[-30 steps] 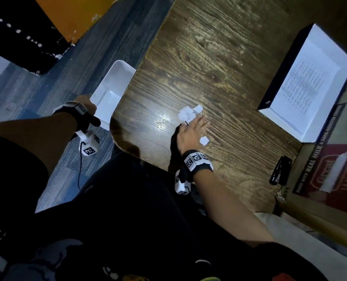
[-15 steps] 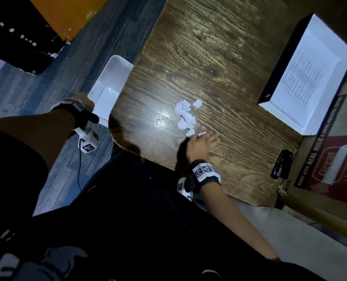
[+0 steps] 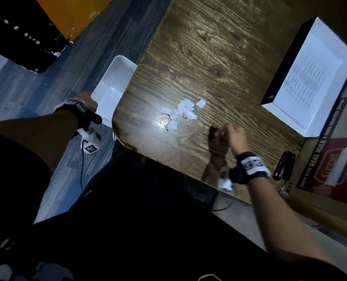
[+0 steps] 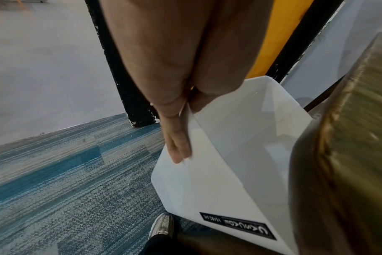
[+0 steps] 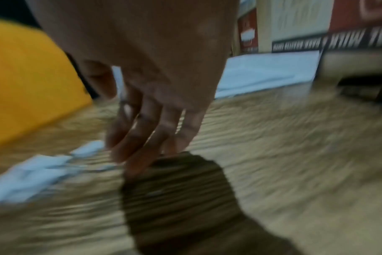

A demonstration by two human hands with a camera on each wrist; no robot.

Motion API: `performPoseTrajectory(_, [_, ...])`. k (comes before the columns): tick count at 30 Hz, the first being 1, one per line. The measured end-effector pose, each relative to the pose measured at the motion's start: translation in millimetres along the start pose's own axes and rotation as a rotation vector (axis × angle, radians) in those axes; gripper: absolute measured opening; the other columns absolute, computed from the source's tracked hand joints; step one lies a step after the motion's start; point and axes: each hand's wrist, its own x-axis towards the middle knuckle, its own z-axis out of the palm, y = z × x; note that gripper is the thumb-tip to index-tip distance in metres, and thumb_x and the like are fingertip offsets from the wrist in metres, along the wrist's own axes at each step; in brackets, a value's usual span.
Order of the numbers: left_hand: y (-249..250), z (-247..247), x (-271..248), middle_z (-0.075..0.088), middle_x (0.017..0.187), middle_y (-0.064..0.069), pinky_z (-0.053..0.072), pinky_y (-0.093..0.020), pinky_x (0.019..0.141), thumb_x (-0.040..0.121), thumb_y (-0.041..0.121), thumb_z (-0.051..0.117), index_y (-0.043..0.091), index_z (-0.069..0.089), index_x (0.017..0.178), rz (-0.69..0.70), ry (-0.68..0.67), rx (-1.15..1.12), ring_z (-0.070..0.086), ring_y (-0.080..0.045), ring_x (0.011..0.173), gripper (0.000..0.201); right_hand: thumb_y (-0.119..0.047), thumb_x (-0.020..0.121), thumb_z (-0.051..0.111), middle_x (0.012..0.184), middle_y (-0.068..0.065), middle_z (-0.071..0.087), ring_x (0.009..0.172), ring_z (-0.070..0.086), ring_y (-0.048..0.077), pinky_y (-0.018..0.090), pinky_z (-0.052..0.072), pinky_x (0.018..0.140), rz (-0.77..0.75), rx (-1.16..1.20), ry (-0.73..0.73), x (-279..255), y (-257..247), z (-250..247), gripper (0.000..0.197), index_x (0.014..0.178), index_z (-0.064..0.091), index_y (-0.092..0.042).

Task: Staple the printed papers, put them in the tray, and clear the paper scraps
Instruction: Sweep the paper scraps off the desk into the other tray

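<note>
The right wrist view is smeared by blur; the right hand [image 5: 155, 110] hangs loose-fingered, holding nothing, just right of the paper scraps [image 3: 181, 113] at centre frame. Only the left wrist view shows the left hand [image 4: 175, 136] pinching the white bin [image 4: 236, 155] rim beside the table [image 3: 219, 57]. The printed papers [image 3: 308, 78] lie in the tray [image 3: 286, 63], upper right.

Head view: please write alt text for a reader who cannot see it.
Paper scraps lie on a wooden table; the right hand hovers beside them. The left hand holds a white bin at the table's edge.
</note>
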Motion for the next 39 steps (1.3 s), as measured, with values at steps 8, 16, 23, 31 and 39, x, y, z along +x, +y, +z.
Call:
performPoseTrajectory(8, [2, 5, -4, 0.044, 0.136, -0.035, 0.038, -0.041, 0.082, 0.093, -0.002, 0.039, -0.009, 0.042, 0.133, -0.009, 0.043, 0.036, 0.051, -0.043, 0.109, 0.04, -0.026, 0.093, 0.046, 0.05, 0.005, 0.065, 0.051, 0.064, 0.02, 0.025, 0.05, 0.052, 0.02, -0.454, -0.222, -3, 18, 4, 0.039, 0.06, 0.058, -0.008])
performPoseTrajectory(16, [-2, 7, -4, 0.055, 0.115, -0.036, 0.039, -0.039, 0.072, 0.091, -0.004, 0.043, -0.016, 0.048, 0.123, -0.074, 0.002, -0.051, 0.051, -0.037, 0.088, 0.035, -0.007, 0.093, 0.041, 0.042, 0.008, 0.06, 0.036, 0.058, 0.021, 0.02, 0.045, 0.038, -0.068, -0.097, -0.419, 4, -42, 57, 0.033, 0.066, 0.059, -0.002])
performPoseTrajectory(23, [-2, 9, -4, 0.053, 0.126, -0.038, 0.043, -0.042, 0.073, 0.092, -0.004, 0.042, -0.018, 0.05, 0.119, -0.09, 0.028, -0.118, 0.055, -0.038, 0.09, 0.032, -0.019, 0.096, 0.042, 0.14, 0.016, 0.048, 0.126, 0.046, 0.028, 0.033, 0.042, 0.101, -0.157, -0.122, 0.152, 29, -37, 2, 0.037, 0.13, 0.051, -0.006])
performPoseTrajectory(31, [1, 8, -2, 0.049, 0.13, -0.036, 0.044, -0.045, 0.087, 0.092, -0.003, 0.039, -0.015, 0.045, 0.126, -0.058, 0.082, -0.066, 0.051, -0.046, 0.117, 0.036, -0.038, 0.097, 0.026, 0.157, 0.028, -0.011, 0.145, -0.012, 0.043, 0.052, -0.006, 0.117, -0.001, -0.482, 0.08, -24, -40, 126, 0.072, 0.15, -0.001, 0.004])
performPoseTrajectory(39, [-6, 9, 18, 0.053, 0.128, -0.033, 0.05, -0.045, 0.09, 0.089, 0.001, 0.043, -0.008, 0.049, 0.125, -0.064, 0.073, -0.061, 0.055, -0.044, 0.112, 0.037, -0.024, 0.098, 0.034, 0.159, 0.022, -0.003, 0.148, -0.008, 0.034, 0.045, 0.002, 0.122, -0.253, -0.261, -0.128, -47, -75, 141, 0.066, 0.148, 0.005, 0.008])
